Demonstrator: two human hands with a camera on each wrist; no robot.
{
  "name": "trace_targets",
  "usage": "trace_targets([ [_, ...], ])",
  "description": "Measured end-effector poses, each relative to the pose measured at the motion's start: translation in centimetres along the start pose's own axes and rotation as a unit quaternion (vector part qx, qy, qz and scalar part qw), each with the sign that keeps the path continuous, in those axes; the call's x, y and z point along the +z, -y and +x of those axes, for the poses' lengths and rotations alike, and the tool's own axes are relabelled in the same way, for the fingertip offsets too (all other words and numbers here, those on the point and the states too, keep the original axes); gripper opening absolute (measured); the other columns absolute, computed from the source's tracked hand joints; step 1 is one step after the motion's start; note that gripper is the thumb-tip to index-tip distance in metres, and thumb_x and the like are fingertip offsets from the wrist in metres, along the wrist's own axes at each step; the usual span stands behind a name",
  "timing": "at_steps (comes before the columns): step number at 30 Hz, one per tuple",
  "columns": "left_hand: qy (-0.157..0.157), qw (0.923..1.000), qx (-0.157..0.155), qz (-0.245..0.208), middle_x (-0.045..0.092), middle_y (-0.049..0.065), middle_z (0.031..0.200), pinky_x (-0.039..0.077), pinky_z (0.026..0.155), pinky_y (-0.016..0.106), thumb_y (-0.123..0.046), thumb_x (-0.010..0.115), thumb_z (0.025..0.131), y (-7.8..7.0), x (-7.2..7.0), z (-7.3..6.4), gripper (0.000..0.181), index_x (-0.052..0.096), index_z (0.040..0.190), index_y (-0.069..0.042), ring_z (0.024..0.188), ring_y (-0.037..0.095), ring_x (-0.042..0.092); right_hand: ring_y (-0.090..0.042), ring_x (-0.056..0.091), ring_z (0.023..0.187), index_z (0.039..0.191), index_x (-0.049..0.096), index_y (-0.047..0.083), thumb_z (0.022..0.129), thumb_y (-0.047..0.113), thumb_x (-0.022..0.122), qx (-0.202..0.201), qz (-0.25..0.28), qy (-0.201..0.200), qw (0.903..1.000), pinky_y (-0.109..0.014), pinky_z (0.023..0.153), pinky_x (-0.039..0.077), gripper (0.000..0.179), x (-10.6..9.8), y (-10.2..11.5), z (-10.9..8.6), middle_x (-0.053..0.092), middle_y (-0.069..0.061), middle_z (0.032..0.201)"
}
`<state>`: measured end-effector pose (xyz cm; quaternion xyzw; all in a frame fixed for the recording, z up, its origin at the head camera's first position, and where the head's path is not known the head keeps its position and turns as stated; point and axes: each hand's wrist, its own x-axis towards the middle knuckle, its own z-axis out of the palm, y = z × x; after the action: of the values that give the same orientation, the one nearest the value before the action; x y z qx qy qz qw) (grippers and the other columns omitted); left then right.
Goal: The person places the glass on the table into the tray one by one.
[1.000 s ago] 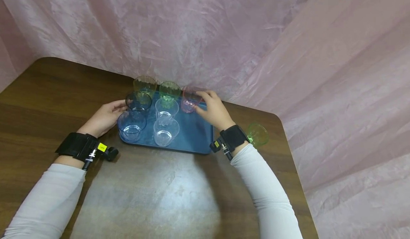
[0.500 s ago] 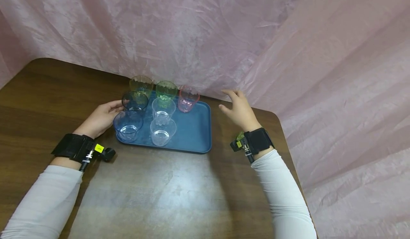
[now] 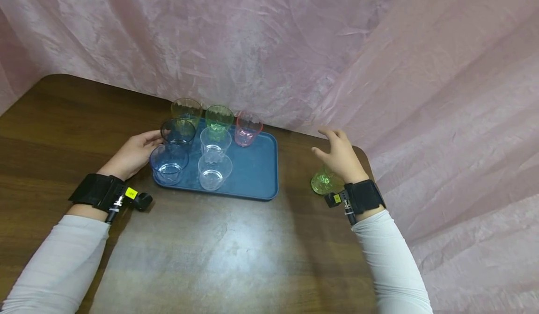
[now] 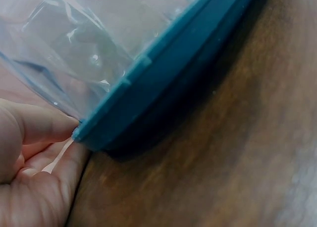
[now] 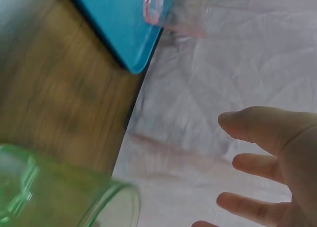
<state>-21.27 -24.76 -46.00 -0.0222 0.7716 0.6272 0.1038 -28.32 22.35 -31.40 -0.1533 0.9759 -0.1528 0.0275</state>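
Note:
My left hand is at the left side of the blue tray. In the left wrist view, its fingertips pinch the tray's rim beside a clear-walled cup. Standing on the tray are a blue cup, a dark grey cup, two colourless cups, a yellow cup, a green cup and a pink cup. My right hand holds nothing, its fingers spread. Below it a light green cup stands on the table, partly hidden by the hand; the right wrist view shows its rim.
The brown wooden table has its right edge close by the light green cup. A pink curtain hangs right behind the table's far edge and along its right side.
My right hand has let go of the pink cup on the tray and moved right, over to the light green cup. The left hand has stayed at the tray's left side.

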Motion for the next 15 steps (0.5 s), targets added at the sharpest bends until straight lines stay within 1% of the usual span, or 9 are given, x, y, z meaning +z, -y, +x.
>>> trace_targets([
  [3, 0.001, 1.0000, 0.000, 0.003, 0.027, 0.026, 0.152, 0.032, 0.110, 0.050, -0.029, 0.048, 0.100, 0.1, -0.1, 0.1, 0.064, 0.019, 0.151, -0.002, 0.138, 0.034, 0.028, -0.049, 0.039, 0.123, 0.144, 0.039, 0.011, 0.090, 0.033, 0.064, 0.008, -0.002, 0.006, 1.0000, -0.066, 0.098, 0.039, 0.063, -0.2, -0.8, -0.6, 0.035, -0.030, 0.140],
  [8, 0.001, 1.0000, -0.001, 0.002, 0.026, 0.026, 0.153, 0.031, 0.110, 0.049, -0.026, 0.046, 0.101, 0.1, -0.2, 0.1, 0.061, 0.019, 0.151, -0.003, 0.138, 0.032, 0.028, -0.054, 0.034, 0.125, 0.145, 0.037, 0.009, 0.091, 0.035, 0.062, 0.026, -0.003, 0.030, 0.9992, -0.070, 0.096, 0.039, 0.065, -0.3, -2.0, -1.4, 0.030, -0.032, 0.142],
  [15, 0.001, 1.0000, -0.003, -0.002, 0.025, 0.025, 0.154, 0.031, 0.111, 0.049, -0.028, 0.047, 0.101, 0.1, -0.2, 0.2, 0.063, 0.018, 0.151, -0.003, 0.139, 0.032, 0.027, -0.058, 0.034, 0.123, 0.146, 0.034, 0.010, 0.091, 0.039, 0.060, 0.051, -0.002, 0.062, 0.9968, -0.071, 0.095, 0.039, 0.068, -0.1, -2.9, -2.3, 0.025, -0.034, 0.144],
])
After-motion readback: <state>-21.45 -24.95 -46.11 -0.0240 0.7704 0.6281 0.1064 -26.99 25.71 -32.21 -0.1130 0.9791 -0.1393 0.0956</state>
